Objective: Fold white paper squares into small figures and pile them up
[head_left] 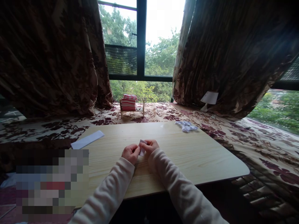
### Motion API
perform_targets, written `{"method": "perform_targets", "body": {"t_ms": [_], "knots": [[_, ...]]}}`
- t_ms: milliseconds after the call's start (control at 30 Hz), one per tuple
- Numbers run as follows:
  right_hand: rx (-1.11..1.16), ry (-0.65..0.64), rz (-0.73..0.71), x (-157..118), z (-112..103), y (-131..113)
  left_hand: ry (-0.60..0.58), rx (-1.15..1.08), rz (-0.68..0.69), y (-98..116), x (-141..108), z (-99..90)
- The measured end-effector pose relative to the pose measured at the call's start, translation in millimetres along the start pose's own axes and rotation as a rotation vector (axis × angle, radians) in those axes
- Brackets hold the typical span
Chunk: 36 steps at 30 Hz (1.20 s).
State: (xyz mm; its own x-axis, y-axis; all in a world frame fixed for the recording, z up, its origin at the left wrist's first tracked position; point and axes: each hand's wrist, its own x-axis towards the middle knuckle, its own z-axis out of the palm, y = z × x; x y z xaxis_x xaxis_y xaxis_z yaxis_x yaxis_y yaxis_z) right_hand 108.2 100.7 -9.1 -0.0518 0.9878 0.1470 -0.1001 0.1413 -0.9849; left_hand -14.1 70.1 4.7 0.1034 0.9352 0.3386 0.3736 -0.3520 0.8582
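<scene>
Over the middle of the wooden table [112,174], a small piece of folded white paper [142,151] is held between both hands. My left hand [131,153] pinches its left edge with thumb and fingers. On the other side, my right hand [150,146] grips the paper's upper right part, fingers closed. The hands nearly touch, and they cover parts of the paper. A stack of white paper strips [87,139] lies at the table's left edge. Several folded white paper pieces [186,126] sit in a loose pile at the far right corner.
Behind the table, a flowered cloth ledge bears a small rack [132,109] with striped folded towels [128,102] and a white lamp [209,98]. Dark patterned curtains [221,46] frame the window. The lower left is blurred by pixel blocks.
</scene>
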Motion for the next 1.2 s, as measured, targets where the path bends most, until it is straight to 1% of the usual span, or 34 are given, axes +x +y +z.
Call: {"method": "perform_targets", "body": {"t_ms": [67, 133, 200, 267, 333, 500, 600, 733, 800, 867, 933, 1000, 1067, 1200], "knots": [[-0.006, 0.024, 0.006, 2, 1, 2, 0.000, -0.003, 0.005, 2, 0, 1.6], [-0.003, 0.077, 0.009, 7, 0, 4, 0.000, -0.010, 0.007, 3, -1, 3.2], [0.009, 0.143, 0.012, 13, -3, 5, 0.009, -0.019, 0.006, 3, -1, 3.9], [0.031, 0.181, 0.020, 18, -7, 5, 0.031, -0.028, -0.001, 2, -2, 3.4], [0.050, 0.169, 0.027, 19, -10, 3, 0.054, -0.040, -0.008, 1, -2, 2.0], [0.065, 0.041, -0.015, 6, -7, -2, 0.053, -0.058, -0.003, 0, 0, 1.2], [0.078, 0.035, -0.036, 2, -3, -1, 0.030, -0.064, -0.001, 4, 0, 3.4], [0.108, 0.158, -0.035, 10, -4, 3, 0.001, -0.068, -0.010, 10, -2, 4.2], [0.127, 0.226, -0.028, 16, -7, 4, 0.009, -0.063, -0.022, 12, -4, 2.2], [0.138, 0.265, -0.020, 19, -9, 3, 0.039, -0.058, -0.035, 11, -4, -0.9], [0.143, 0.260, -0.014, 19, -10, 2, 0.084, -0.059, -0.047, 9, -4, -3.6], [0.146, 0.226, -0.017, 15, -9, 0, 0.113, -0.065, -0.050, 8, -2, -4.4], [0.149, 0.189, -0.026, 11, -6, -1, 0.104, -0.071, -0.038, 7, 0, -3.1], [0.145, 0.132, -0.041, 7, -3, -2, 0.043, -0.071, -0.010, 8, 0, 0.2]]}}
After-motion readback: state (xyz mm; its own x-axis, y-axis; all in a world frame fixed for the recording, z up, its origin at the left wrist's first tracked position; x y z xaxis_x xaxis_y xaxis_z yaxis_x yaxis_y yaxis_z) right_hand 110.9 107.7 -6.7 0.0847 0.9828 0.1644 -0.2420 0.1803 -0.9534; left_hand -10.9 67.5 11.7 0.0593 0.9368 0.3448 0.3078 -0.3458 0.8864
